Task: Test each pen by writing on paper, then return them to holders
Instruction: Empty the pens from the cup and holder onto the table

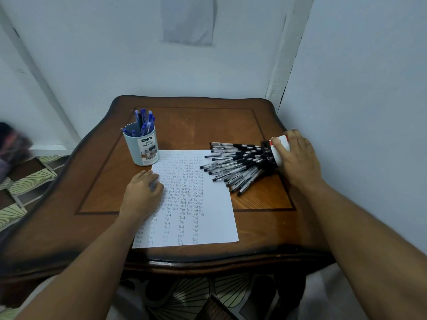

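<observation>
Wooden table (265,227) carries the paper (208,215) at its near edge; my left hand (142,196) pinches a pen (153,184), my right hand (298,155) grips the tipped holder (275,153) near the right edge, spilling light, slippery black pens (233,165).

Single head-worn wide-angle view, looking forward and steeply down from above the near edge of the counter (265,229), close over both forearms, walls of a room corner behind, patterned floor (30,179) at left and below
</observation>
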`<state>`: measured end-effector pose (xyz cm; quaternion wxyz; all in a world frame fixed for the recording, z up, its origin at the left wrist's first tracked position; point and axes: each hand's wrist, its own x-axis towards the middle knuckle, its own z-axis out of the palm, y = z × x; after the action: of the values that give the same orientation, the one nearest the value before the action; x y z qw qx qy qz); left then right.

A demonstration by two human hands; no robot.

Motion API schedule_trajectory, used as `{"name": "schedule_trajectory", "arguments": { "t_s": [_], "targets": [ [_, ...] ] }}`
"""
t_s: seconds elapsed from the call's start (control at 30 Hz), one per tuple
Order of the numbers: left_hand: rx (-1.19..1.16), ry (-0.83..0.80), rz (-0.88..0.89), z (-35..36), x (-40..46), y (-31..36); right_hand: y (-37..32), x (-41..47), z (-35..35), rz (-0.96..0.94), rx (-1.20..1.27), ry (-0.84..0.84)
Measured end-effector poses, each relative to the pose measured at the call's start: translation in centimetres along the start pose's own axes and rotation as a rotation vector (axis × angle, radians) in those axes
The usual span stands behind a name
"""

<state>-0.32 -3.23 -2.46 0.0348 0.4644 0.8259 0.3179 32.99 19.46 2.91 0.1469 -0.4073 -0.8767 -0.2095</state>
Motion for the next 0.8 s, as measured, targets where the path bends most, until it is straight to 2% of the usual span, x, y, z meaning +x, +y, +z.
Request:
{"name": "schedule_trajectory", "arguments": {
  "t_s": [0.2,0.33,0.6,0.8],
  "targets": [
    [-0.010,0.001,-0.007,0.0,0.1,-0.2,-0.3,0.3,-0.4,0.015,-0.091,-0.038],
    [-0.011,-0.006,-0.007,0.1,0.2,-0.4,-0.1,0.3,-0.7,0.090,-0.109,-0.048],
    [0.008,0.016,0.025,-0.2,0.2,-0.1,0.1,-1.5,-0.3,0.537,0.417,0.118],
    [0.008,0.025,0.031,-0.2,0.0,0.2,-0.8,-1.7,0.4,0.920,0.870,0.113]
  ]
}}
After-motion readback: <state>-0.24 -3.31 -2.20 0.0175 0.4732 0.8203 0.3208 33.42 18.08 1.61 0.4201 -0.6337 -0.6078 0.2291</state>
